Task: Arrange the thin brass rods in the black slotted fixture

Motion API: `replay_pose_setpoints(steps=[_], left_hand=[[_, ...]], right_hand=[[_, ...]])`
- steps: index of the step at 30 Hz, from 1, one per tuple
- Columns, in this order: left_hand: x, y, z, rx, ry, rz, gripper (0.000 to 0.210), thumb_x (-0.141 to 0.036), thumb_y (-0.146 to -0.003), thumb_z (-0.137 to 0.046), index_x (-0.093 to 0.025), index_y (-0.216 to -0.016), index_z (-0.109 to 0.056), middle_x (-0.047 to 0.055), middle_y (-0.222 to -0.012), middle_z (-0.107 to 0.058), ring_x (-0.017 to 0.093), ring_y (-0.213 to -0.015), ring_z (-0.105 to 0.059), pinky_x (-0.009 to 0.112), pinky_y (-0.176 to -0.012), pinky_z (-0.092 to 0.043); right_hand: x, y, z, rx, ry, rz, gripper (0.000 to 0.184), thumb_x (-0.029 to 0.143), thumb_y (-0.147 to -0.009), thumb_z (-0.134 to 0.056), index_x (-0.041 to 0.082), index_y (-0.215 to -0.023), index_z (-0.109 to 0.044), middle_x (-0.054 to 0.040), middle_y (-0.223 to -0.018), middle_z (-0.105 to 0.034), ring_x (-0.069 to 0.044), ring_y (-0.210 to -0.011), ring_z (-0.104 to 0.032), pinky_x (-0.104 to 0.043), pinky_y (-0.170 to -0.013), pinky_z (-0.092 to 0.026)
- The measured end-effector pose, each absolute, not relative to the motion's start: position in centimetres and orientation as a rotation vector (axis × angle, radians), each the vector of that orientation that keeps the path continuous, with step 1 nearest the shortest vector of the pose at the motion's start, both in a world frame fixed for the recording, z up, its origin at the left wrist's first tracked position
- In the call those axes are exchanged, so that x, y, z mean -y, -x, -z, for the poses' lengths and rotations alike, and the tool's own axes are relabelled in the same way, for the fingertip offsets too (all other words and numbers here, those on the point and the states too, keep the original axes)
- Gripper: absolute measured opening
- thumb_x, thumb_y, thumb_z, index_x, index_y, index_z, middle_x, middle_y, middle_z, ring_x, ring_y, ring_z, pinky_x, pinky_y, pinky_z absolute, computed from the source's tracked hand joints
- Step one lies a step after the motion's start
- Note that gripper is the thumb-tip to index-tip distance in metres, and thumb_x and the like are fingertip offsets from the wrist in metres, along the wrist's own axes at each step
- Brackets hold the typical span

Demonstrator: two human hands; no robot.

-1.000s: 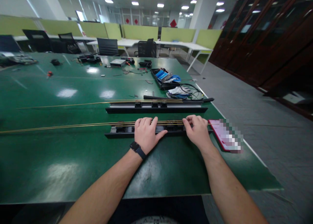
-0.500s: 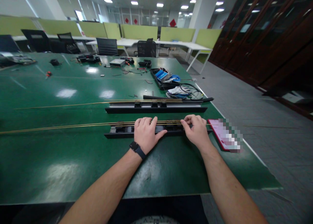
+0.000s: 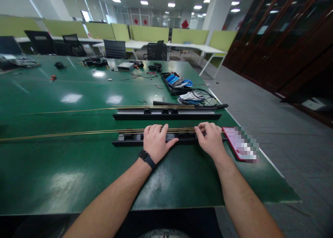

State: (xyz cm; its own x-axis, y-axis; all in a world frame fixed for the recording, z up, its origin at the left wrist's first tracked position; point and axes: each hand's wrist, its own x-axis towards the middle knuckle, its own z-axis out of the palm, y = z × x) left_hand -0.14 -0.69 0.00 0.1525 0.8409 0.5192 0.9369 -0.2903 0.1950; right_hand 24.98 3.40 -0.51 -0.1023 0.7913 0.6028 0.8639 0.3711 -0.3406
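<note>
A black rail with a channel along its length (image 3: pixel 122 143) lies across the green table in front of me. Several thin gold-coloured rods (image 3: pixel 93 132) run along its top and reach far out to the left. My left hand (image 3: pixel 155 141), with a dark watch at the wrist, rests palm down across the rail and rods, thumb spread out and fingers lying over them. Near the rail's right end, my right hand (image 3: pixel 210 137) pinches the thin rods between thumb and forefinger. Its other fingers curl, and the exact grip is partly hidden.
Just behind lies a second black rail (image 3: pixel 166 117) with its own thin rods. A red-edged phone (image 3: pixel 236 144) sits by the table's right edge. Farther back are a black tray (image 3: pixel 171 88) with blue items, gloves (image 3: pixel 191 97) with looped cable, and scattered parts.
My right hand has shifted very slightly to the right along the rods. My left hand stays in place on the rail, and the view has moved a little.
</note>
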Motion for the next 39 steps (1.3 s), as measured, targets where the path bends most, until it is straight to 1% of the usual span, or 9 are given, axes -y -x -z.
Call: replay_pose_setpoints(steps=[5, 15, 19, 23, 34, 39], left_hand=[[0.73, 0.09, -0.06, 1.762, 2.244, 0.826, 0.064, -0.067, -0.089, -0.066, -0.019, -0.131, -0.067, 0.013, -0.118, -0.072, 0.032, -0.114, -0.061, 0.049, -0.104, -0.038], [0.74, 0.12, 0.08, 1.755, 2.24, 0.822, 0.063, -0.068, -0.09, -0.065, -0.021, -0.132, -0.067, 0.014, -0.118, -0.072, 0.032, -0.114, -0.061, 0.049, -0.104, -0.038], [0.76, 0.12, 0.05, 1.762, 2.239, 0.829, 0.062, -0.067, -0.09, -0.066, -0.021, -0.131, -0.067, 0.014, -0.118, -0.072, 0.033, -0.114, -0.061, 0.049, -0.104, -0.038], [0.81, 0.07, -0.19, 1.76, 2.246, 0.827, 0.061, -0.066, -0.09, -0.067, -0.021, -0.131, -0.067, 0.014, -0.119, -0.072, 0.033, -0.114, -0.061, 0.049, -0.104, -0.038], [0.74, 0.03, -0.04, 1.762, 2.245, 0.82, 0.063, -0.067, -0.09, -0.066, -0.02, -0.132, -0.066, 0.014, -0.119, -0.072, 0.032, -0.114, -0.061, 0.049, -0.105, -0.038], [0.72, 0.04, -0.05, 1.764, 2.24, 0.819, 0.062, -0.068, -0.09, -0.065, -0.022, -0.132, -0.067, 0.014, -0.119, -0.072, 0.033, -0.114, -0.062, 0.049, -0.105, -0.038]], right_hand=[[-3.18, -24.78, 0.54, 1.91, 1.391, 0.118, 0.019, 0.042, -0.096, -0.062, 0.024, -0.091, -0.062, -0.002, -0.085, -0.069, -0.022, -0.087, -0.061, -0.043, -0.09, -0.035], [-3.6, -25.06, 0.52, 1.867, 1.428, 0.028, 0.016, 0.04, -0.096, -0.058, 0.025, -0.09, -0.061, -0.0029, -0.081, -0.066, -0.024, -0.087, -0.059, -0.044, -0.09, -0.035], [-3.54, -25.1, 0.38, 1.865, 1.437, 0.029, 0.018, 0.042, -0.097, -0.057, 0.025, -0.09, -0.059, -0.0036, -0.082, -0.067, -0.024, -0.087, -0.059, -0.045, -0.091, -0.036], [-3.1, -24.59, 0.13, 1.869, 1.415, 0.034, 0.022, 0.047, -0.095, -0.06, 0.025, -0.091, -0.059, -0.0035, -0.082, -0.068, -0.024, -0.086, -0.059, -0.044, -0.091, -0.036], [-3.29, -24.55, 0.25, 1.891, 1.409, -0.002, 0.019, 0.043, -0.096, -0.059, 0.025, -0.091, -0.06, -0.003, -0.081, -0.069, -0.024, -0.088, -0.06, -0.043, -0.089, -0.035], [-3.38, -24.71, 0.36, 1.892, 1.424, 0.023, 0.018, 0.042, -0.096, -0.059, 0.025, -0.091, -0.06, -0.0027, -0.082, -0.069, -0.024, -0.088, -0.06, -0.044, -0.089, -0.035]])
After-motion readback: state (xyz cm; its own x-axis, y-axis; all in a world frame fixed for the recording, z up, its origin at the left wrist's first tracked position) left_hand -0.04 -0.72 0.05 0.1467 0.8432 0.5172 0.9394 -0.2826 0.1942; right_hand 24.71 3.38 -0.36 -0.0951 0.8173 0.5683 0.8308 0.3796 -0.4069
